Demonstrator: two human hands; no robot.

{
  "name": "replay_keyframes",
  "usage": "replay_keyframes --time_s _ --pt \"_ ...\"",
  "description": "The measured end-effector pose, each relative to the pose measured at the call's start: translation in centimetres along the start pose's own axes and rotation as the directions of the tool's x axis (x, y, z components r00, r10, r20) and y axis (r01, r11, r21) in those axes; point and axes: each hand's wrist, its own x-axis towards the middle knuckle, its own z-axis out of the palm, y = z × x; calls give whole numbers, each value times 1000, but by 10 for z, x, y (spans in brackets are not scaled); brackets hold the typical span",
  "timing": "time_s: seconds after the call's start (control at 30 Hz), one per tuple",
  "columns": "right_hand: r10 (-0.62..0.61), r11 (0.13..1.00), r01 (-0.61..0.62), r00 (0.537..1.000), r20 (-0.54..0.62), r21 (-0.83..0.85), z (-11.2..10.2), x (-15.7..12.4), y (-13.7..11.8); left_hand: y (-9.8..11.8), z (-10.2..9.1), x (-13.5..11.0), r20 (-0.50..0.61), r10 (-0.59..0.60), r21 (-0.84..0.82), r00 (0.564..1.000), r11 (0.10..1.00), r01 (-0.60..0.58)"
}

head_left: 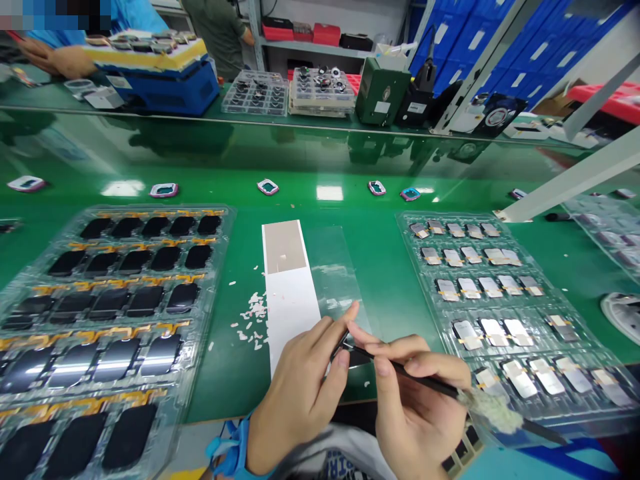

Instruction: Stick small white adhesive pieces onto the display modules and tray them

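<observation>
At lower left, a clear tray holds black screens. At lower centre, the left hand pinches a small dark part (mostly hidden), fingertips nearly meeting; rightward, the right hand grips a slim black tool, fingers closed round it.

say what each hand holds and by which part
Right hand: the black tool, gripped ahead of its pale wrapping. Left hand: apparently a small dark piece; where it's pinched is mostly hidden.
</observation>
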Motion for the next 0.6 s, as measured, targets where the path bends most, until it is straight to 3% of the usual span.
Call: replay_keyframes --time_s 0.2,0.6 --pt "49 998 -48 999 -19 48 0 -1 0 0 0 0 8 -13 -4 1000 1000 13" --pt "32 999 -32 999 -24 5 2 -1 0 -1 1 -1 13 -25 -6 1000 1000 25"
